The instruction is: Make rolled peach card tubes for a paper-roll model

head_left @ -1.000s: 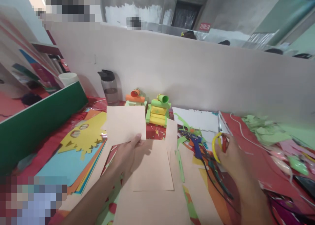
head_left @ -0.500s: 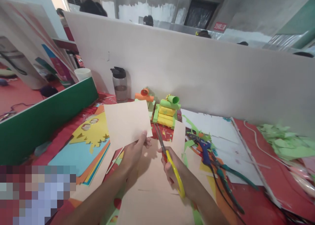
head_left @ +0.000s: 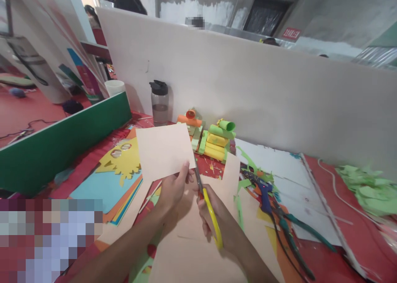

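Between the thumb and fingers of my left hand (head_left: 176, 188) is a pale peach sheet of paper (head_left: 164, 148), gripped near its lower right corner and tilted up. My right hand (head_left: 214, 212) is closed round a pair of scissors (head_left: 212, 217) with yellow handles. Their blades point up and away, right at the sheet's right edge; whether they have cut into it I cannot tell. Larger peach sheets (head_left: 198, 258) lie flat beneath both hands. Just beyond stand rolled-paper models, one green and yellow (head_left: 217, 142), the other topped with orange (head_left: 189, 121).
To the right lie a blue glue gun (head_left: 264, 194), green-handled pliers (head_left: 310, 229) and crumpled green paper (head_left: 362, 188). Coloured sheets (head_left: 99, 192) and a yellow cutout (head_left: 119, 159) are on the left. A water bottle (head_left: 160, 105) stands by the white partition (head_left: 263, 93); a green divider (head_left: 68, 138) borders the left.
My right hand has brought the scissors left, so the blades now meet the right edge of the peach sheet. My left hand keeps its grip on the sheet. The view has shifted slightly.
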`<state>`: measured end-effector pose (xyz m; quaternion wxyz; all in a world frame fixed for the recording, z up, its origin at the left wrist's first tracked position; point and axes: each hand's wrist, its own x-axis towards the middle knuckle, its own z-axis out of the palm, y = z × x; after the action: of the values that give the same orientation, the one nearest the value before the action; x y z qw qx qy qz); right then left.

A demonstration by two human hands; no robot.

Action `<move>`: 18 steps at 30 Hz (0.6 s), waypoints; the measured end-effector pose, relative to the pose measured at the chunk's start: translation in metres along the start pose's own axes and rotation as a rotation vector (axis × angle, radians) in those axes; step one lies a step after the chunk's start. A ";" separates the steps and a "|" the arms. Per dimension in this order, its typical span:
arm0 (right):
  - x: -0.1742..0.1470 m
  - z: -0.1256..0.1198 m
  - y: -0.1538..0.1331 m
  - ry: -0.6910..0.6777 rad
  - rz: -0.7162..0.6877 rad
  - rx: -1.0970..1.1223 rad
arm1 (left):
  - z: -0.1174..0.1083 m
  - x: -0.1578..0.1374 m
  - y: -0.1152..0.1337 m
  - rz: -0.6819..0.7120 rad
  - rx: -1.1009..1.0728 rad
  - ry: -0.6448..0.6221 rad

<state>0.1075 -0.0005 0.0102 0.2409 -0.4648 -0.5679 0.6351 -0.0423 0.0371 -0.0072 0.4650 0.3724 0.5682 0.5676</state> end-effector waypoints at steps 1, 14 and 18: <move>0.001 0.000 0.001 0.001 0.013 0.013 | 0.000 0.000 -0.001 -0.006 0.006 0.003; 0.003 0.001 0.001 0.031 0.048 0.080 | 0.001 0.000 -0.001 -0.015 0.026 -0.019; 0.004 0.001 0.003 0.035 0.039 0.070 | 0.000 0.000 -0.003 -0.040 0.062 -0.025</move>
<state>0.1054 0.0017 0.0063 0.2544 -0.4781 -0.5318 0.6511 -0.0414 0.0368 -0.0098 0.4715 0.3825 0.5870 0.5356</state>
